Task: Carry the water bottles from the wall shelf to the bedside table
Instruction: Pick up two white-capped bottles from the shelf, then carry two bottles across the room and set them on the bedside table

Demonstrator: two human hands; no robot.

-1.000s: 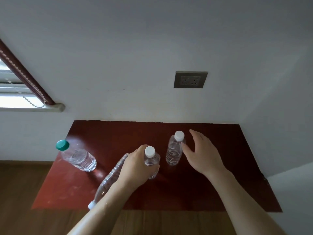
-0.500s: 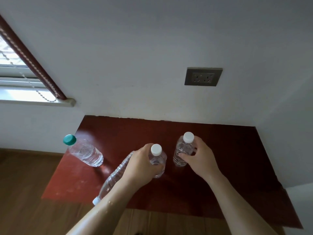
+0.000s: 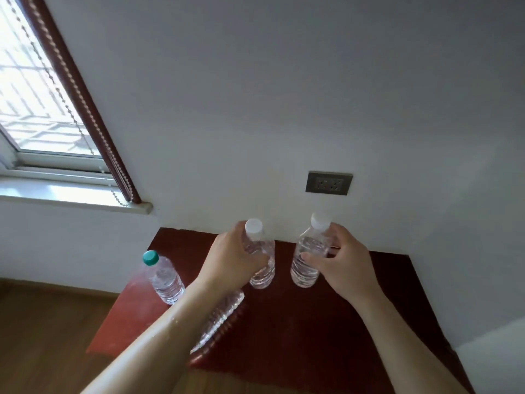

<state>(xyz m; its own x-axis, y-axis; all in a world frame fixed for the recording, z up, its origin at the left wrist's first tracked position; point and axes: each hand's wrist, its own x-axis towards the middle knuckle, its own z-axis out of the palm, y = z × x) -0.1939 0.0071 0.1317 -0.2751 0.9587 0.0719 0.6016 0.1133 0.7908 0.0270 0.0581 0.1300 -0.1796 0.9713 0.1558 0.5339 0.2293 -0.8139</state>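
My left hand (image 3: 231, 258) grips a clear white-capped bottle (image 3: 262, 265) around its body. My right hand (image 3: 342, 265) grips a second white-capped bottle (image 3: 308, 257) beside it. Both bottles are upright, held above the dark red wall shelf (image 3: 326, 322). A green-capped bottle (image 3: 164, 277) stands at the shelf's left edge. Another clear bottle (image 3: 220, 317) lies on its side under my left forearm, partly hidden.
A white wall with a grey power socket (image 3: 329, 183) rises behind the shelf. A window with a dark red blind (image 3: 82, 103) and a sill is at the left. Wooden floor (image 3: 48, 331) lies below the shelf. A second white wall closes in at the right.
My right hand closed on the right bottle. Both bottles have risen off the shelf, and the view has tilted upward toward the wall.
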